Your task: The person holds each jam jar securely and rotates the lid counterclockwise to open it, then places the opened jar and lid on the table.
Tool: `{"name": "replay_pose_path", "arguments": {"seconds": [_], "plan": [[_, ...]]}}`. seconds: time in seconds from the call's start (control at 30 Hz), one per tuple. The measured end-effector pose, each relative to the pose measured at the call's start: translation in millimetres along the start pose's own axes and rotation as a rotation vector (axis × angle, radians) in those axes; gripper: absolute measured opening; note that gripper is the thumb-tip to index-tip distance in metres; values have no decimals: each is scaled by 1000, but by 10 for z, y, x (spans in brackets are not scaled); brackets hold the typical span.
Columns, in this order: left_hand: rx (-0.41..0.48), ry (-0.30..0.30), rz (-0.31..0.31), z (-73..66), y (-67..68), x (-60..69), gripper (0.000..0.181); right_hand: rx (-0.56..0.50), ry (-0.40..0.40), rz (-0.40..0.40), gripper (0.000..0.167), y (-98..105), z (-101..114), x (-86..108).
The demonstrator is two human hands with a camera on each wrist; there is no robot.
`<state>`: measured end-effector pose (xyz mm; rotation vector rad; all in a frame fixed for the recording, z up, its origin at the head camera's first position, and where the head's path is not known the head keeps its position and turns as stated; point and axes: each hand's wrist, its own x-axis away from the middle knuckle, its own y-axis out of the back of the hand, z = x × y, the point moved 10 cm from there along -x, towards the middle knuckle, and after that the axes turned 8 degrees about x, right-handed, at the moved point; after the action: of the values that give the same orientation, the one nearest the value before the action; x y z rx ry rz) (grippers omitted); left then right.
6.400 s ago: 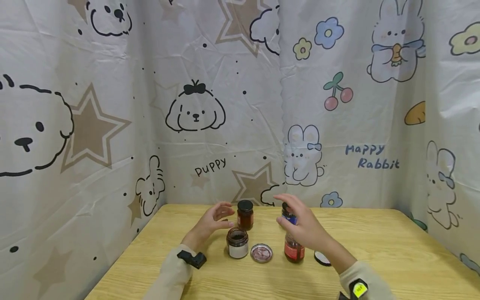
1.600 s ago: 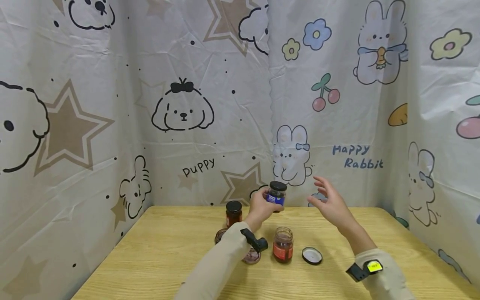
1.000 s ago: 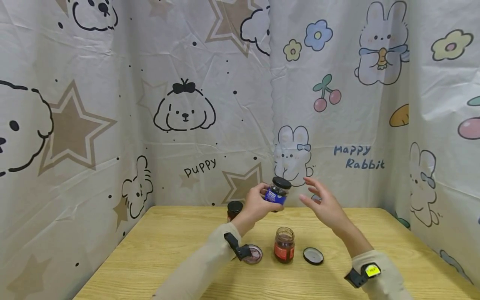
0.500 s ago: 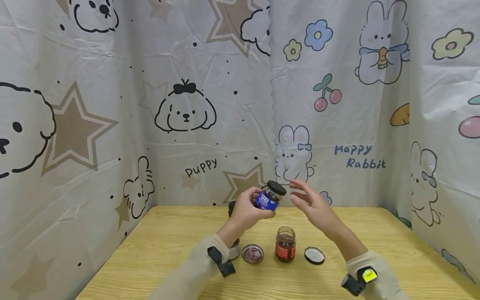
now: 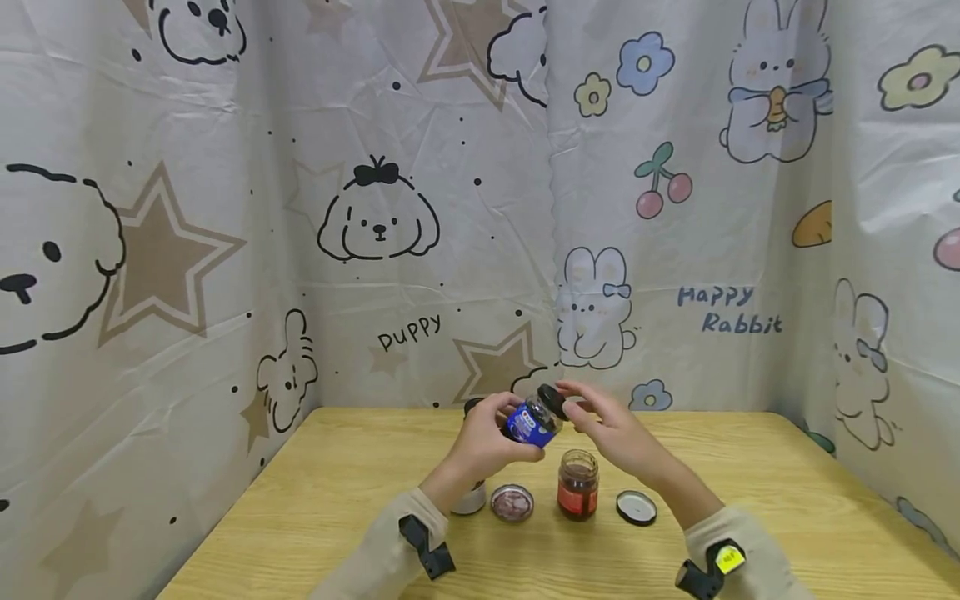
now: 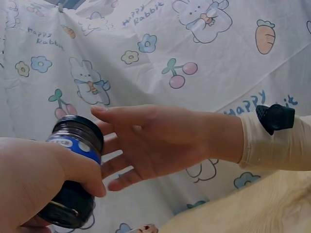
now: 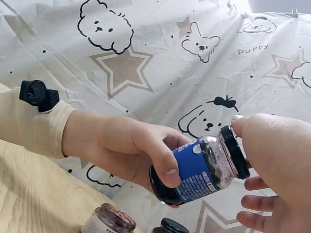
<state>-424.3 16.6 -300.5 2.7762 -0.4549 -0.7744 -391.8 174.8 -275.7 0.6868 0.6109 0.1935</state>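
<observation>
Gripping the tilted blue jar (image 5: 530, 426) at the frame's lower centre, the left hand (image 5: 483, 439) held it while the right hand (image 5: 613, 427) spread around its unremoved lid (image 5: 551, 402), the red jar (image 5: 577, 493) and white-labelled jar (image 7: 100, 223) already standing open.

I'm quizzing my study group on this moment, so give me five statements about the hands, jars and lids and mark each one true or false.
1. The left hand grips the blue-labelled jar. True.
2. The red-labelled jar stands between a stained lid and a white-lined lid on the table. True.
3. The blue-labelled jar stands upright on the table. False: it is held tilted above the table.
4. The right hand is at the black lid of the blue-labelled jar. True.
5. The red-labelled jar is closed with a lid. False: its mouth is open.
</observation>
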Motion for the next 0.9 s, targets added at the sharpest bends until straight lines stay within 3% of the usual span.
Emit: {"name": "replay_pose_path", "arguments": {"seconds": [0.1, 0.33, 0.67, 0.9], "plan": [[-25, -8, 33, -17, -9, -4, 56, 33, 6, -10, 45, -29, 9, 7], [-46, 6, 84, 41, -76, -54, 56, 96, -63, -55, 47, -19, -63, 30], [-2, 32, 124, 119, -107, -52, 59, 119, -59, -21, 48, -5, -32, 28], [126, 102, 134, 189, -62, -34, 60, 112, -38, 13, 51, -37, -9, 11]]}}
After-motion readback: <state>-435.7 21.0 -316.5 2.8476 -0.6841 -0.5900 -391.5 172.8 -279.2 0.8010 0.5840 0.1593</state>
